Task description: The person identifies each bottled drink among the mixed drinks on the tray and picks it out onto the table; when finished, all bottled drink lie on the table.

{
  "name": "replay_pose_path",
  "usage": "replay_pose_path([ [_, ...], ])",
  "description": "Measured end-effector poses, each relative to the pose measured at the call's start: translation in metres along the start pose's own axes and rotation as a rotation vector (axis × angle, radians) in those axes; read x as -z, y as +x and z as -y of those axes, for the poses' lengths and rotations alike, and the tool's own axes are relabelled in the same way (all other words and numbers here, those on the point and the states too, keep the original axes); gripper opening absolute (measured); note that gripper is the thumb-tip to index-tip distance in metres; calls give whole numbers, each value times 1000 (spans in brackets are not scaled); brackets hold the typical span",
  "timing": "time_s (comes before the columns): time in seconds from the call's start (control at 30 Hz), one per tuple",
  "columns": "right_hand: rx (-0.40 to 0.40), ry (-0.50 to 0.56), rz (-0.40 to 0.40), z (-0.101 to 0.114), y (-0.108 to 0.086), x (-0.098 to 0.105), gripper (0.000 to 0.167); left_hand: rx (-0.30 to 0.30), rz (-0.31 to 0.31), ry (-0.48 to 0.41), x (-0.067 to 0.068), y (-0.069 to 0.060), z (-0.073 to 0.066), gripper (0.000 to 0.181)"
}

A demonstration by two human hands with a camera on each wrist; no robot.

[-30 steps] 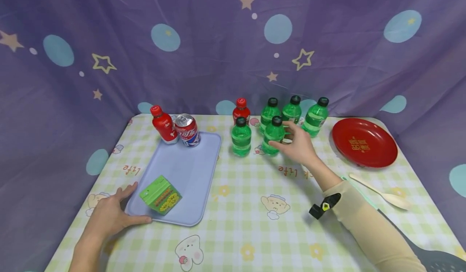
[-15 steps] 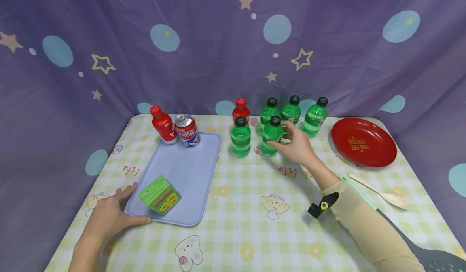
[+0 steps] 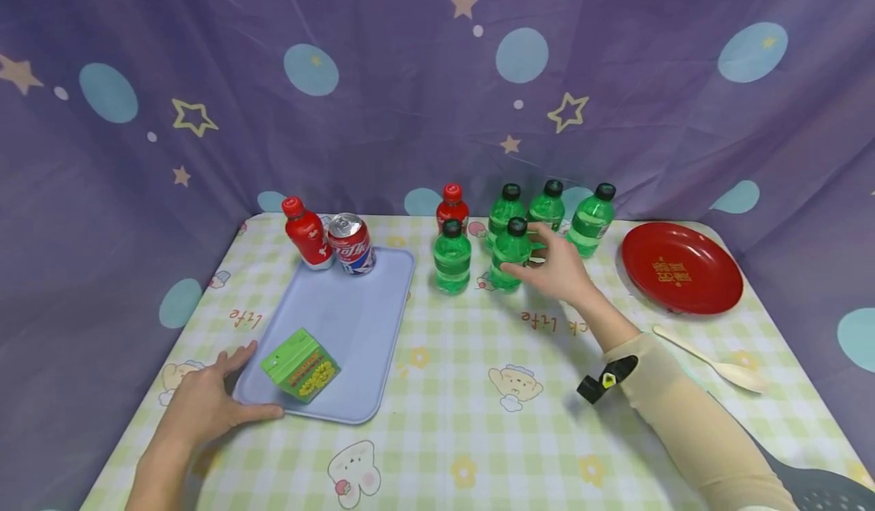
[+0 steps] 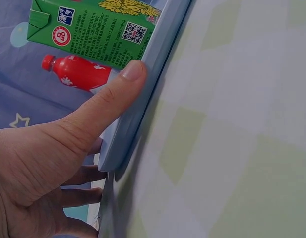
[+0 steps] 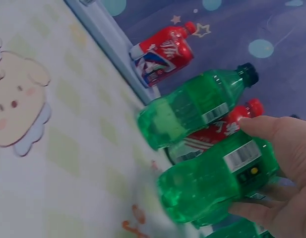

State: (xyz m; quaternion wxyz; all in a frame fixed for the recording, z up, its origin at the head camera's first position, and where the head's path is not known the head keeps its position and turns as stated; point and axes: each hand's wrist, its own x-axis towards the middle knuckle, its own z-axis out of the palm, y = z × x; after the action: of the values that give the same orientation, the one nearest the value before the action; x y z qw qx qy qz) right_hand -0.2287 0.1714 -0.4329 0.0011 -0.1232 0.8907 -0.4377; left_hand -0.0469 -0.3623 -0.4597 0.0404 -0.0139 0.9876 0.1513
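Observation:
My right hand grips a green soda bottle with a black cap, thumb on its near side and fingers behind it. The bottle stands upright; in the right wrist view my thumb and fingers lie on either side of the green bottle. At the near left corner of a pale blue tray, my left hand rests with spread fingers. Its thumb lies straight along the tray's rim, beside a green drink carton with yellow flowers.
A red bottle and a cola can stand at the tray's far end. Another green bottle is left of the held one, with a red bottle and several green ones behind. Right lie a red plate, wooden spoon and grey-headed utensil.
The gripped green bottle has shifted very slightly left with my right hand. My left hand, the tray and the other bottles stay where they were.

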Motion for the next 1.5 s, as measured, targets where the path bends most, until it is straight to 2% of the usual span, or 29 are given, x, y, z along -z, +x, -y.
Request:
replay_pose_path([
  [0.1, 19, 20, -15, 6, 2, 6, 85, 6, 6, 4, 1, 0, 0, 134],
  [0.2, 76, 64, -56, 16, 7, 13, 74, 5, 4, 4, 1, 1, 0, 134],
  [0.4, 193, 150, -131, 50, 22, 29, 60, -6, 4, -5, 1, 0, 2, 132],
  [0.53, 215, 155, -136, 79, 37, 34, 59, -7, 6, -5, 1, 0, 3, 132],
  [0.77, 212, 156, -90, 125, 67, 31, 61, -13, 3, 3, 0, 1, 4, 132],
  [0.93, 250, 199, -69, 154, 84, 19, 62, -16, 10, 10, 0, 1, 3, 131],
  [1.13, 275, 241, -28, 183, 103, -5, 62, -1, 29, 14, 0, 1, 2, 131],
  [1.5, 297, 222, 45, 213, 130, -61, 66, 10, 32, 14, 2, 1, 0, 133],
])
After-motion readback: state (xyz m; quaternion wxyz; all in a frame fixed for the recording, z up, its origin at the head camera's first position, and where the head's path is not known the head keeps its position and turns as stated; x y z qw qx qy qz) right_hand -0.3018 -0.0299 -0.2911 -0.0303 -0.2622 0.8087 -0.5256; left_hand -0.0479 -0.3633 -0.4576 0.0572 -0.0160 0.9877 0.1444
